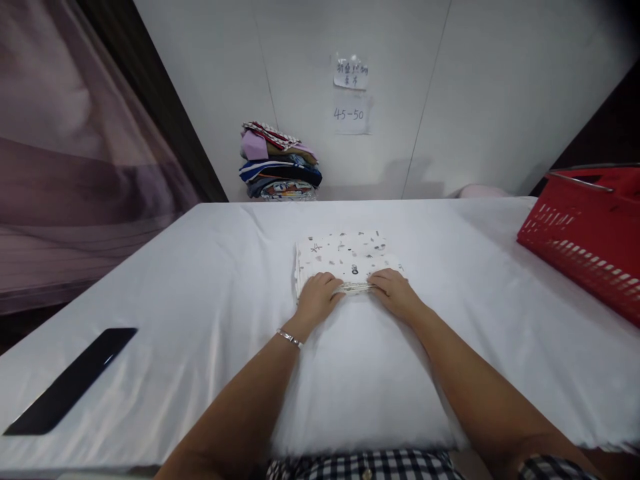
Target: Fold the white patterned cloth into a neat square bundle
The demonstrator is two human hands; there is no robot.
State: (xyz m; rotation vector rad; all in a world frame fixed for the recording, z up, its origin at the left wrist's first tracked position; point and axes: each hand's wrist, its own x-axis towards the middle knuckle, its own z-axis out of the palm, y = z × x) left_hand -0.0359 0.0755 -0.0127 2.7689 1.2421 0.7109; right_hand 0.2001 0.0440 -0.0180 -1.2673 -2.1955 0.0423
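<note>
A white cloth with small dark prints (345, 257) lies folded into a layered rectangle in the middle of the table. My left hand (319, 295) grips its near edge at the left, fingers on top and thumb at the front fold. At the right part of the same edge, my right hand (394, 291) holds the layers in the same way. Between the two thumbs the stacked folds show. A silver bracelet (290, 338) is on my left wrist.
A white sheet (200, 300) covers the table. A black flat panel (73, 383) lies at the left, and a red basket (590, 233) stands at the right. Folded clothes (280, 163) are piled beyond the far edge, by a wall with paper signs (351, 113). A curtain hangs left.
</note>
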